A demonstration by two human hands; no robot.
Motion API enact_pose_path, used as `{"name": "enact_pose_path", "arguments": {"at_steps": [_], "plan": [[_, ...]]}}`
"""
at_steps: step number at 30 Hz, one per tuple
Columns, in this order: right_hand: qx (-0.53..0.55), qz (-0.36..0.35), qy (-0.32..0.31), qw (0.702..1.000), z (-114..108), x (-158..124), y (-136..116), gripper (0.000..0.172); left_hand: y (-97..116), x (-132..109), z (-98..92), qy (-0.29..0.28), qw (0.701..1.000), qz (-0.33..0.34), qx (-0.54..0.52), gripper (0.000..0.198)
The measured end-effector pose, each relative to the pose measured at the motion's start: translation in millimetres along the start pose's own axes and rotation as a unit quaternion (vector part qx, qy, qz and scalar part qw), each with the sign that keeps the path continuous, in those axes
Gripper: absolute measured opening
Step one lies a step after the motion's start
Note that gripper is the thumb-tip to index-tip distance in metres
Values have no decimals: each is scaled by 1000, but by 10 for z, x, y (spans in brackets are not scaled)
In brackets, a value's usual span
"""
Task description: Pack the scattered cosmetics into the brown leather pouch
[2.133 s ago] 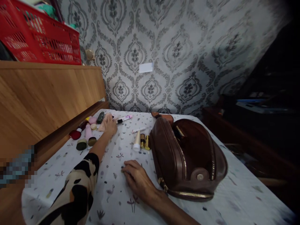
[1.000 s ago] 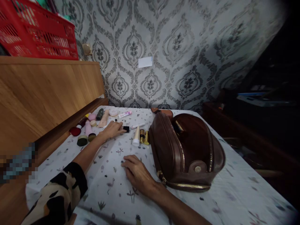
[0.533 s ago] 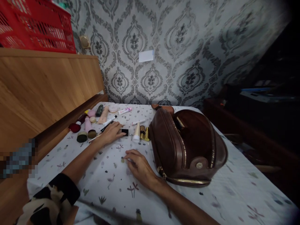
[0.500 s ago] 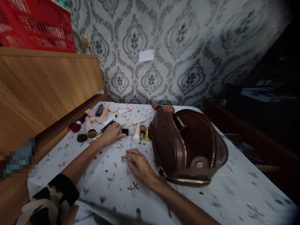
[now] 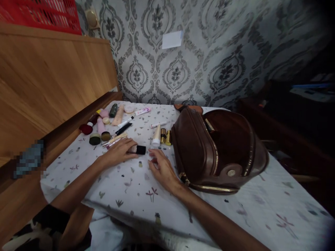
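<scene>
And here's the left hand [image 5: 119, 151], reaching across the table's [image 5: 140, 207] near left corner, palm down, fingers and thumb clamped round a small pale bottle with a glossy black cap [image 5: 137, 150], cap pointing right! The right hand [image 5: 163, 170] slants in over the near edge, fingers loosely bent, thumb apart, beside the open dark-brown leather bag [image 5: 192, 146].

Bottle [image 5: 140, 150] — partly hidden by left hand [image 5: 120, 151], red basket [image 5: 56, 17] — cropped above

The head view looks forward and down over the hands [image 5: 119, 151]; far right hard to judge.
</scene>
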State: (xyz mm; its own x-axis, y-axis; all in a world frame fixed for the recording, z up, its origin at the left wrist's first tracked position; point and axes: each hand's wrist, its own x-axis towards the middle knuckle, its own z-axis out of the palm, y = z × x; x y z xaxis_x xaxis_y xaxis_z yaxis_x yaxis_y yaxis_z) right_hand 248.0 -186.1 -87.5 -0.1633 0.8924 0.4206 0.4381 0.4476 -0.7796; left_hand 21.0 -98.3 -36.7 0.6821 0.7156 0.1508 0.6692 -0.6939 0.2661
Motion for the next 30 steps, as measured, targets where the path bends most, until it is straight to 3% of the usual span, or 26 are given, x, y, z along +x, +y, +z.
{"name": "enact_pose_path", "arguments": {"at_steps": [8, 13, 21, 30], "plan": [[-72, -15, -81, 994, -18, 40, -64, 55, 65, -302, -61, -41, 998, 42, -39, 48], [-108, -39, -146, 983, 50, 132, -126, 45, 74, -458, 41, -6, 998, 46, -52, 58], [-87, -72, -102, 988, 104, 122, -55, 22, 59, -500, 173, 50, 996, 70, -40, 49], [-69, -76, -117, 988, 30, 93, -63, 17, 18, -472, 176, 44, 994, 68, -74, 46]]}}
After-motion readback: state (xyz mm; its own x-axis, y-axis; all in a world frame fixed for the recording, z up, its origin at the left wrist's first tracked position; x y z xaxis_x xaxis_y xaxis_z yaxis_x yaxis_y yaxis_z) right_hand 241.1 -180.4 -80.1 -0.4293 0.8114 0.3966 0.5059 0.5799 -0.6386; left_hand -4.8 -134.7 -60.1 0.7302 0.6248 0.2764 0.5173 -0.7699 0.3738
